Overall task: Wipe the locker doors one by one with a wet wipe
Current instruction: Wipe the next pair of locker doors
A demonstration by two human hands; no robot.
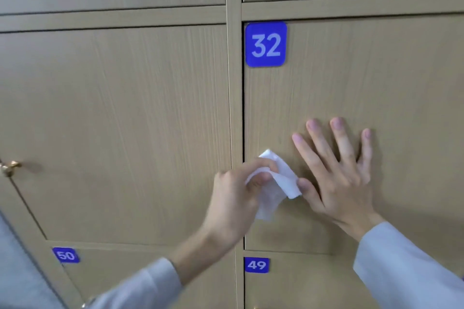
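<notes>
Pale wood grain, blue number plates, one white wipe.

You face locker doors (364, 78) in light beige wood grain with fine vertical streaks. The number plates 32 (266, 44), 49 (256, 264) and 50 (65, 255) are blue with pale digits. Your wet wipe (275, 183) is white, your sleeves (401, 271) pale grey-blue, and the knob (10, 167) at far left brass-gold.
</notes>
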